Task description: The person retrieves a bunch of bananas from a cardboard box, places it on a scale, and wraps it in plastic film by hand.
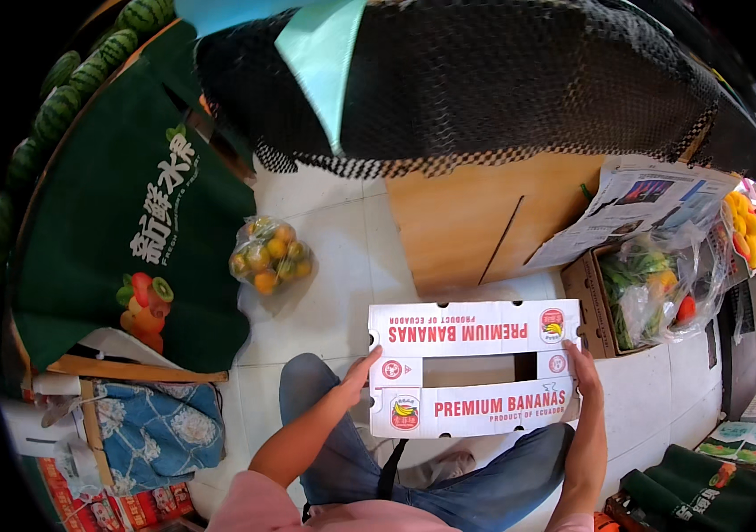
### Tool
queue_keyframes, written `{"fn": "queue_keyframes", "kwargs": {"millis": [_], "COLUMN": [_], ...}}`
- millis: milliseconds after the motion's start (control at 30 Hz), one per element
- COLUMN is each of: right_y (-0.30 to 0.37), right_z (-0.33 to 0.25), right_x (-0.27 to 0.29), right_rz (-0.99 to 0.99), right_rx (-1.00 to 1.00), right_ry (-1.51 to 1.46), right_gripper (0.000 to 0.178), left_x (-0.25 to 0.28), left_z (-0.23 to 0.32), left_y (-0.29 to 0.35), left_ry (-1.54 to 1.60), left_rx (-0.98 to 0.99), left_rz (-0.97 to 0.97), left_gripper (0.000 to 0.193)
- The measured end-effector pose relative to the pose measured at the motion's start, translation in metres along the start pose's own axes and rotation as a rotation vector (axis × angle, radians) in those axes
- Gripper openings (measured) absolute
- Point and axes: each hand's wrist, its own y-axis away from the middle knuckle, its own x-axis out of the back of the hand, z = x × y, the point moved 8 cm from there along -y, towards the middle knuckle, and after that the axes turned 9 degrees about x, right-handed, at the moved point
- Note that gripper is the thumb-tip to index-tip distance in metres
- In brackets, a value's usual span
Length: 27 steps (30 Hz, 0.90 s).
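Note:
A white cardboard banana box [495, 412] with red print and a rectangular opening in its middle is held level over my lap. At its left end my left hand [358, 379] is closed on the edge. My right hand [583, 365] grips the opposite end, with the thumb up near the far corner. Part of each hand's fingers is hidden by the cardboard. Through the opening a dark gap and some brown cardboard show.
A clear bag of orange-green citrus fruit [272, 255] lies on the tiled floor. At right stands an open carton [592, 306] with bagged vegetables. A wooden panel [467, 217] rises ahead under black netting [502, 84]. A patterned blue cloth stool [161, 434] stands at lower left.

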Motion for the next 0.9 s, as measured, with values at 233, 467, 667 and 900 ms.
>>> {"fn": "queue_keyframes", "kwargs": {"millis": [233, 467, 667, 900], "right_y": [0.087, 0.155, 0.104, 0.087], "right_z": [-0.122, -0.213, -0.094, 0.004], "right_x": [0.001, -0.065, -0.125, -0.210], "right_rz": [-0.180, -0.405, -0.251, -0.259], "right_rx": [0.144, 0.518, 0.266, 0.556], "right_ry": [-0.055, 0.002, 0.032, 1.057], "right_gripper": [0.049, 0.079, 0.049, 0.065], "left_x": [-0.005, 0.108, 0.160, 0.173], "left_z": [0.064, 0.203, 0.235, 0.308], "left_y": [0.118, 0.310, 0.447, 0.446], "left_ry": [0.315, 0.261, 0.187, 0.054], "left_rx": [-0.112, -0.488, -0.578, -0.870], "left_rz": [-0.241, 0.144, 0.422, 0.496], "left_gripper": [0.052, 0.060, 0.063, 0.056]}}
